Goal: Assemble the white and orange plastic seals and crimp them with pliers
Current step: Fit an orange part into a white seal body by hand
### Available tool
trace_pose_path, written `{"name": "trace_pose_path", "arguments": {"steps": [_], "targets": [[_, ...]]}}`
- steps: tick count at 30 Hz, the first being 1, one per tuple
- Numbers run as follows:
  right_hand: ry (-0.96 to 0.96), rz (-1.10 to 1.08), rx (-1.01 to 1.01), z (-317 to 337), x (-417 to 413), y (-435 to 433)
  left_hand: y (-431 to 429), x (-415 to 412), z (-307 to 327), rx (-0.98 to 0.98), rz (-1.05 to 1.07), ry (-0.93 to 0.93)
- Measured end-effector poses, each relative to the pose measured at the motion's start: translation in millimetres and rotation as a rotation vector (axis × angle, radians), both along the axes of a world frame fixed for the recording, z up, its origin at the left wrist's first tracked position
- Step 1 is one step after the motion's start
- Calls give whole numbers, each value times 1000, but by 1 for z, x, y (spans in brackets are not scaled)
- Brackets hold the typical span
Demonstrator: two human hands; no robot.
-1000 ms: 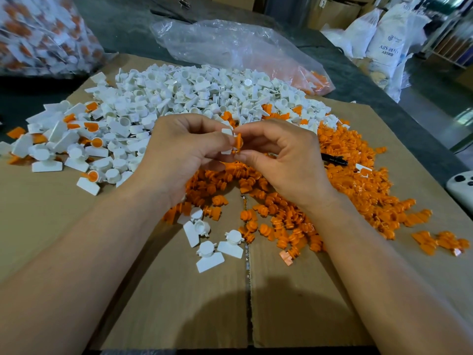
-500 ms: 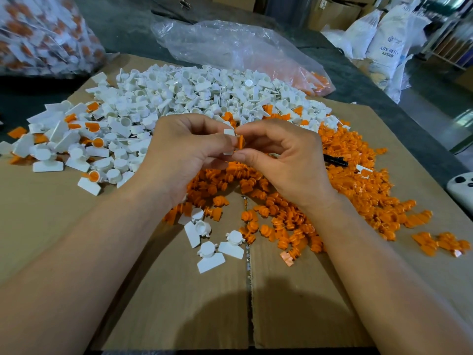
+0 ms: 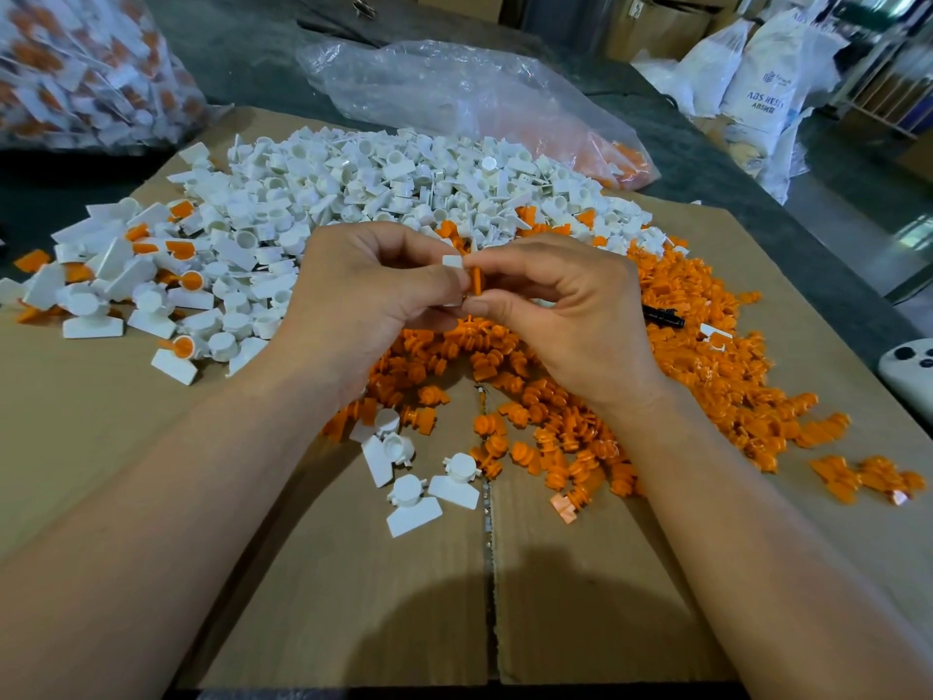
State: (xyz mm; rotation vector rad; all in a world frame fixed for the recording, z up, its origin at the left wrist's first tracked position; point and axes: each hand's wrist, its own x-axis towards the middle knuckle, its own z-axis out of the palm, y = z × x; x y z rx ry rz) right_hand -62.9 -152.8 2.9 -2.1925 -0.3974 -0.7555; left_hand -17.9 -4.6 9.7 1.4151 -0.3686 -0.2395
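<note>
white seal body (image 3: 453,261): small, mostly hidden, pinched in the left grip (image 3: 373,300)
orange insert (image 3: 476,282): upright, touching the white seal body, pinched in the right grip (image 3: 570,315)

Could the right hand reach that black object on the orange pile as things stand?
Probably yes: the black object lies on the orange pile just beside the right hand, nothing between. But that hand pinches an orange piece, so it is not free.

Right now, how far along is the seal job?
Done: a few assembled seals lie at the left edge of the white pile. In hand: left hand holds a white body, right hand pinches an orange insert against it. Left: white pile and orange pile are large; crimping not seen.
</note>
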Motion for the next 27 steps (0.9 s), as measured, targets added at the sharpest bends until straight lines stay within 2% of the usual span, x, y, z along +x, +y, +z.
{"name": "trace_pose_path", "arguments": {"steps": [9,27], "targets": [[71,-16,88,-1,0,2,-2,-1,0,-5,21,-15],[128,-19,107,2,-2,4,-1,-1,1,-1,54,13]]}}
